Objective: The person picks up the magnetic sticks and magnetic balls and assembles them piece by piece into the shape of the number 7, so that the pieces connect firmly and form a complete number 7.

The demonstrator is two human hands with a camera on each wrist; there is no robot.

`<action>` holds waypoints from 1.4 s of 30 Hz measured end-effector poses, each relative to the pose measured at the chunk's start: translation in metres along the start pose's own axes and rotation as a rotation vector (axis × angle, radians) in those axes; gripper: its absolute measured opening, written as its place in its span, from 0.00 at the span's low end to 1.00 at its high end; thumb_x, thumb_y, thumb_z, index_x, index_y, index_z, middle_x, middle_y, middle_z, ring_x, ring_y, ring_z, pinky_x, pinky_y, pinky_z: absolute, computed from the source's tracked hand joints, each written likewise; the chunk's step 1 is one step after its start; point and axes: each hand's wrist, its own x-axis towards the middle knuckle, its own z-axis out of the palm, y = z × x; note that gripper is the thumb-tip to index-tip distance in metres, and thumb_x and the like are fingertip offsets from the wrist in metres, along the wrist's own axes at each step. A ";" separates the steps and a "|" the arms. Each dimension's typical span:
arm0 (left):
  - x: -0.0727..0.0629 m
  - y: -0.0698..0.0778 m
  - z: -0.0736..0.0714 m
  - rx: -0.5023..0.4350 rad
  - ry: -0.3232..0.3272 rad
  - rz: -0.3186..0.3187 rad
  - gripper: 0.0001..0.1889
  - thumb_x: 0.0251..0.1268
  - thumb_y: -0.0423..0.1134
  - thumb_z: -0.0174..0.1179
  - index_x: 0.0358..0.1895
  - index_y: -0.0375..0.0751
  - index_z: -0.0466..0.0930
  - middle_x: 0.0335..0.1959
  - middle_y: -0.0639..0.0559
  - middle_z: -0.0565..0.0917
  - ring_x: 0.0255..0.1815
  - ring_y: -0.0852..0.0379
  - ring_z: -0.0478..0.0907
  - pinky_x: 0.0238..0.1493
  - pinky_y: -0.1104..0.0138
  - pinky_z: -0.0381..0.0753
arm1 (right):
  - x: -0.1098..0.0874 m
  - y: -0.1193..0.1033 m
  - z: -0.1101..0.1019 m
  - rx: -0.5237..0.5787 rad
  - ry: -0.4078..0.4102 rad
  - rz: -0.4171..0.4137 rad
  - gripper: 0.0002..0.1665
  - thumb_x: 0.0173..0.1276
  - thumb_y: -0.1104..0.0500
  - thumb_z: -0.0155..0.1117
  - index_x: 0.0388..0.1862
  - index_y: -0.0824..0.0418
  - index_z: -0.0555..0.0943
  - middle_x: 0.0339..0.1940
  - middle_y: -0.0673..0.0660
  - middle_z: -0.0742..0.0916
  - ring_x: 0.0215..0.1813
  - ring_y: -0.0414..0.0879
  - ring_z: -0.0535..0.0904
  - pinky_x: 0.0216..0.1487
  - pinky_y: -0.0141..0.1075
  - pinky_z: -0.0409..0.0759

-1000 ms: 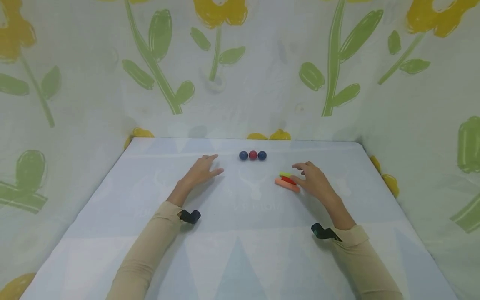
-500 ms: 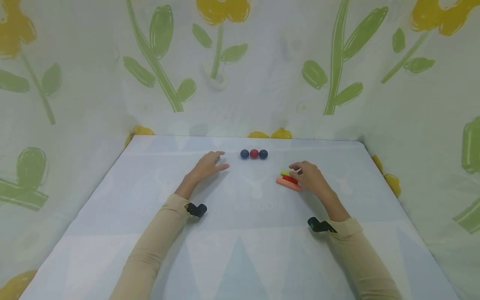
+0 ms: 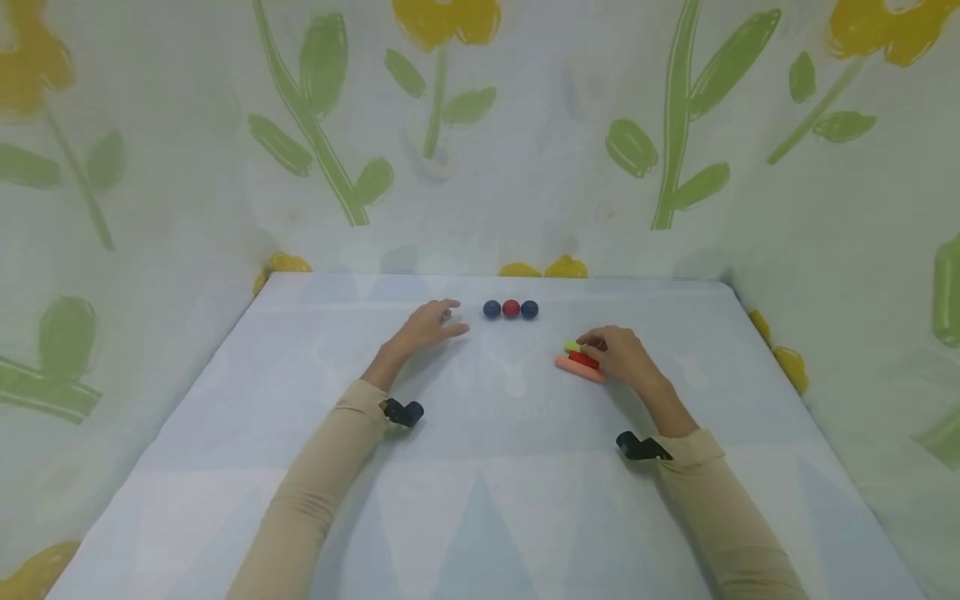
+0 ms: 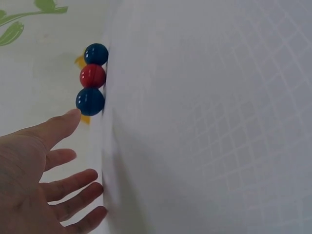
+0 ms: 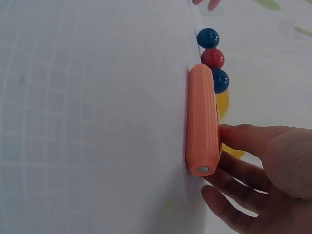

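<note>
A salmon-orange ribbed rod [image 5: 202, 117] with a grey disc in its end lies on the table; the head view shows a red rod [image 3: 583, 359] and a yellow-green rod [image 3: 572, 346] just behind it. My right hand [image 3: 622, 356] is at their right end, thumb and index finger pinching around the yellow-green rod; the fingertips are partly hidden in the right wrist view. My left hand [image 3: 426, 325] hovers with spread fingers left of a row of balls: a dark blue ball [image 3: 491, 309], a red ball [image 3: 511, 309] and another dark blue ball [image 3: 529, 309]. Nothing is in it.
The pale patterned table [image 3: 480, 417] has its back edge just behind the balls. A flower-print cloth [image 3: 525, 183] hangs behind and on both sides. A small black camera sits on the left wrist [image 3: 403, 412] and another on the right wrist [image 3: 641, 447].
My left hand has moved right, closer to the balls. On the right, the thumb and index finger have drawn together over the yellow-green rod. Balls and rods keep their places.
</note>
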 end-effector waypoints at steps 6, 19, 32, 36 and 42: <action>0.007 0.005 0.008 0.008 -0.015 0.011 0.33 0.68 0.56 0.58 0.71 0.46 0.65 0.65 0.40 0.75 0.68 0.44 0.70 0.69 0.50 0.69 | -0.004 0.002 0.002 0.018 -0.038 0.047 0.14 0.72 0.59 0.59 0.54 0.61 0.83 0.50 0.61 0.87 0.50 0.53 0.80 0.56 0.49 0.80; 0.029 0.017 0.014 -0.078 0.021 0.067 0.27 0.68 0.49 0.61 0.67 0.43 0.71 0.61 0.40 0.78 0.63 0.44 0.74 0.63 0.52 0.75 | 0.004 0.002 -0.003 0.028 -0.086 0.099 0.15 0.73 0.60 0.59 0.55 0.61 0.82 0.51 0.61 0.86 0.51 0.53 0.79 0.58 0.48 0.80; 0.044 0.025 0.024 -0.123 0.064 0.083 0.26 0.63 0.44 0.66 0.64 0.43 0.74 0.58 0.42 0.81 0.59 0.46 0.77 0.60 0.56 0.78 | 0.004 0.002 -0.003 0.038 -0.068 0.082 0.16 0.72 0.58 0.60 0.55 0.63 0.82 0.49 0.61 0.87 0.50 0.53 0.80 0.57 0.48 0.80; 0.050 0.027 0.027 -0.149 0.060 0.070 0.27 0.63 0.44 0.66 0.65 0.45 0.74 0.59 0.43 0.81 0.58 0.47 0.77 0.58 0.57 0.79 | 0.004 0.001 -0.002 0.047 -0.067 0.097 0.16 0.73 0.57 0.60 0.55 0.62 0.82 0.50 0.61 0.86 0.50 0.53 0.79 0.57 0.48 0.79; 0.053 0.027 0.028 -0.171 0.061 0.092 0.25 0.63 0.42 0.66 0.64 0.43 0.75 0.58 0.42 0.81 0.57 0.46 0.78 0.58 0.58 0.79 | 0.006 -0.001 -0.003 0.045 -0.063 0.099 0.16 0.72 0.57 0.60 0.55 0.62 0.82 0.51 0.61 0.86 0.50 0.53 0.79 0.58 0.47 0.80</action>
